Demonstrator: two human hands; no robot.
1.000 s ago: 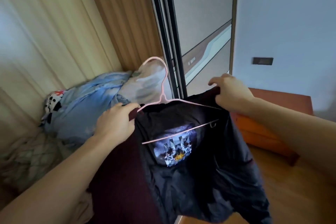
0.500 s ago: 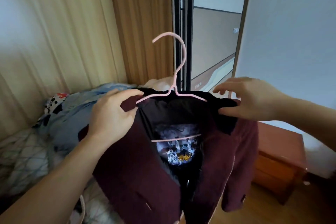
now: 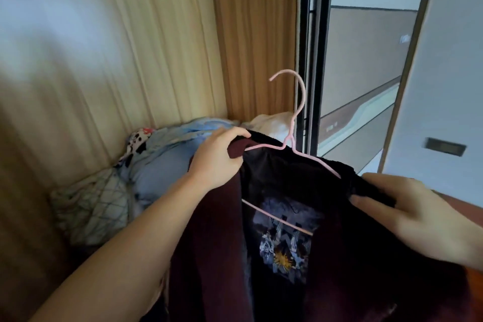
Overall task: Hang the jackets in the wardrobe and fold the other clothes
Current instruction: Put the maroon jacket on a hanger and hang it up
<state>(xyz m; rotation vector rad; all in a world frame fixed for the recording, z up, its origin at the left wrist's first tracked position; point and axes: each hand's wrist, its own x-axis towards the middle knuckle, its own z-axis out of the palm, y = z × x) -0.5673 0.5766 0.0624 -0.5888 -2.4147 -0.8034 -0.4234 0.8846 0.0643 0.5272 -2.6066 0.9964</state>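
Where the two hands meet it, one maroon jacket (image 3: 209, 256) of soft matte cloth, its dark lining printed with a picture, hangs between them on one thin pink wire hanger (image 3: 292, 138), hook upward. The left hand (image 3: 217, 157) pinches the left shoulder; the right hand (image 3: 407, 209) pinches the right collar. Behind the left hand lies one rumpled clothes pile (image 3: 156, 162), blue on top.

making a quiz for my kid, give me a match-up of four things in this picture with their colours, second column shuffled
Things:
1. hanger
2. jacket
3. bundle of clothes by the curtain
4. curtain next to the window frame

Colours:
a. light blue
b. brown
c. pink
d. dark maroon

Pairs: 1-c, 2-d, 3-a, 4-b
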